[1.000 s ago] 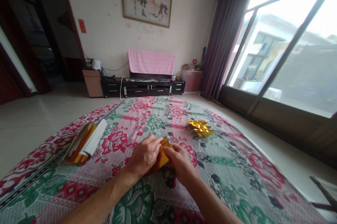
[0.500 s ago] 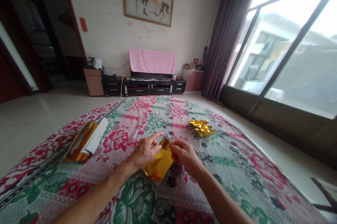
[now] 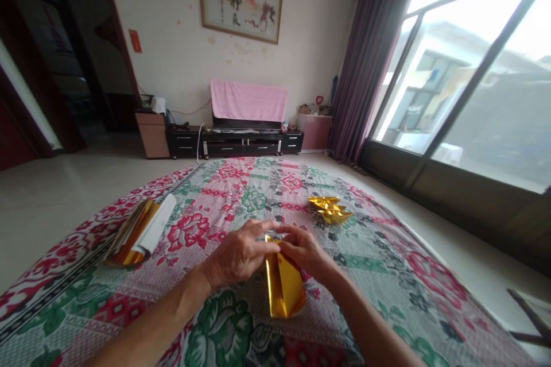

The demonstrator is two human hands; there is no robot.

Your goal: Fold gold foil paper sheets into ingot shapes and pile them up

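A gold foil sheet (image 3: 286, 289), partly folded, slants down toward me from between my two hands. My left hand (image 3: 241, 252) pinches its upper left corner with thumb and fingers. At its top right edge, my right hand (image 3: 302, 249) grips the foil, the fingertips of both hands nearly meeting. Several folded gold foil pieces (image 3: 333, 212) stand grouped to the right, beyond my right hand. On the left lies a stack of gold and white sheets (image 3: 140, 232), loosely curled.
A flowered cloth (image 3: 224, 332) covers the round table. Beyond it stand a low black cabinet (image 3: 241, 143), a pink cloth (image 3: 249, 101) over a screen, and a pink side cabinet (image 3: 315, 132). Purple curtains (image 3: 365, 57) hang beside a large window.
The gold sheet has turned more upright and moved slightly right, showing a narrower folded shape. My left hand has shifted right, closer to my right hand.
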